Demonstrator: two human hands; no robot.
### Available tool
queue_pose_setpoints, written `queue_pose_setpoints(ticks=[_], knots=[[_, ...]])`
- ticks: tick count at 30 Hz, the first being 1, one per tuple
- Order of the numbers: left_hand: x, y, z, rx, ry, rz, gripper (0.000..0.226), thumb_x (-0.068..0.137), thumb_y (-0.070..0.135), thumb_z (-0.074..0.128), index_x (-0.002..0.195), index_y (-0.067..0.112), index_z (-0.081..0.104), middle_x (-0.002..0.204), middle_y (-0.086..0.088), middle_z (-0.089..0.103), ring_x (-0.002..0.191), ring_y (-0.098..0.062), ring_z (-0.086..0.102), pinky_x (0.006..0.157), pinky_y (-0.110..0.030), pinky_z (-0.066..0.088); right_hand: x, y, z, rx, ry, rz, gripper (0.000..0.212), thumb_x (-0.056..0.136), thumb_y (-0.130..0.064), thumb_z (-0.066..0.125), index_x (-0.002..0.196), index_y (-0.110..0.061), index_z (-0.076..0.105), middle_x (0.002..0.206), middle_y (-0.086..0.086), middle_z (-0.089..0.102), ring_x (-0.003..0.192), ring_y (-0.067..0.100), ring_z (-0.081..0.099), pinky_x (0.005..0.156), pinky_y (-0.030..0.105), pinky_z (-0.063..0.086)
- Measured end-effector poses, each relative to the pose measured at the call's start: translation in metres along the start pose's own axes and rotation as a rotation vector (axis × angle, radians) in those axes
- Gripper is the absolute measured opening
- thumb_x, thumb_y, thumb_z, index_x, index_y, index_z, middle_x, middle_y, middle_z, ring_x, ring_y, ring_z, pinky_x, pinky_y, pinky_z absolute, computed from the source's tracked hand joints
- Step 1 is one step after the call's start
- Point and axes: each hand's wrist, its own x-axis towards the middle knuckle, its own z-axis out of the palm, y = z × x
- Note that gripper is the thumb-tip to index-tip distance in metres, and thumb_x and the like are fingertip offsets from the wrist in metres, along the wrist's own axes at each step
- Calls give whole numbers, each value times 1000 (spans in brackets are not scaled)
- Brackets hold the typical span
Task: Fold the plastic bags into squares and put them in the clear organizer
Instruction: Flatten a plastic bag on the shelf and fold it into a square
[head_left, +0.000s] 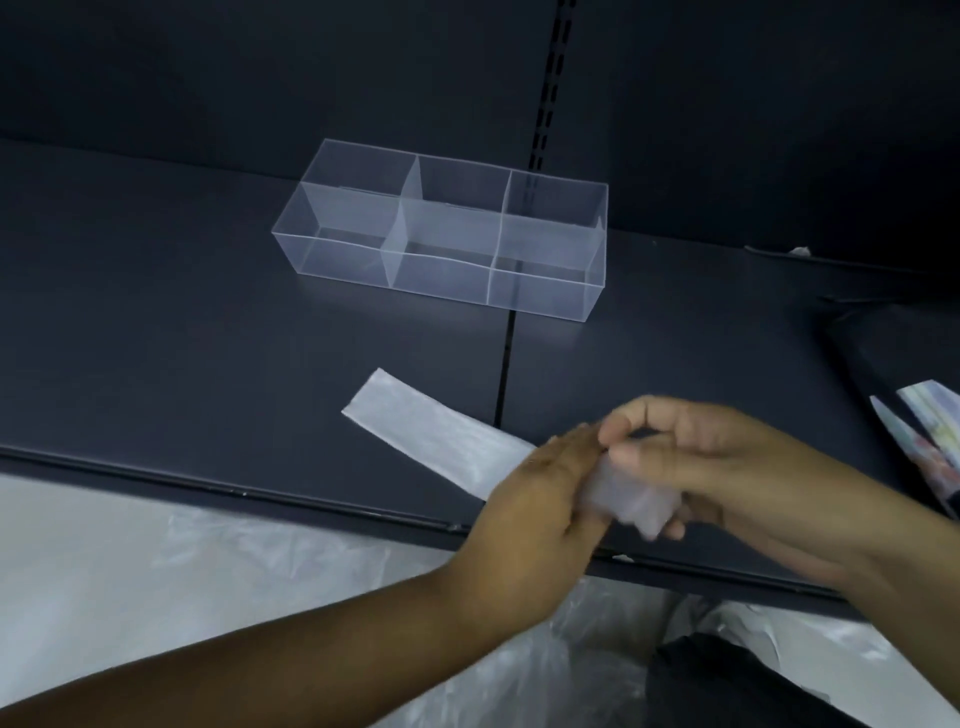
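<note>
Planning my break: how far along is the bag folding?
Early. Nothing shows in the clear organizer. One plastic bag is already a flat strip; left hand and right hand hold its blurred near end, folding. Left: squaring, stowing, and the loose plastic below the shelf.

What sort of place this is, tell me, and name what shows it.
Likely a shop aisle or stockroom, though not certain: a dark shelf with a slotted upright in its back panel, the kind used for retail shelving, and loose plastic sheeting below.
</note>
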Motion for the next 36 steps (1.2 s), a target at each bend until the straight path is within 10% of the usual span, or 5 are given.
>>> queue_pose_setpoints(ticks=[3,8,15,29,36], knots=[[-2,9,-22,-373,15,-189,27,98,22,52,122,17,64,109,19,69,108,6,59,91,-6,40,28,-2,-15,-92,128,-205,43,80,-56,55,109,-24,64,107,-5,68,61,11,47,58,23,43],[-1,-6,-54,-766,-30,-379,40,95,29,46,128,10,56,120,-8,68,113,-16,63,86,-17,50,81,16,-20,93,-418,-92,90,74,-76,54,141,-19,42,125,-1,60,54,8,34,53,20,37],[6,-42,-84,-1113,81,-499,33,101,24,36,126,9,52,124,-10,65,116,-21,62,92,-31,53,105,34,14,-233,-273,-17,43,83,-12,73,120,-14,53,100,5,69,67,15,50,49,21,35],[11,-69,-124,-1017,420,-668,29,100,17,48,122,1,57,118,-15,67,97,-23,69,78,-32,59,106,53,41,-447,27,-19,22,82,-2,68,95,-16,57,71,-3,71,42,6,47,43,20,42],[-32,-50,-112,-421,817,-681,6,94,19,57,99,16,56,74,3,57,55,-9,53,52,-22,45,104,53,42,-446,34,-44,19,82,-3,70,90,-17,59,68,-5,70,43,7,48,45,19,43]])
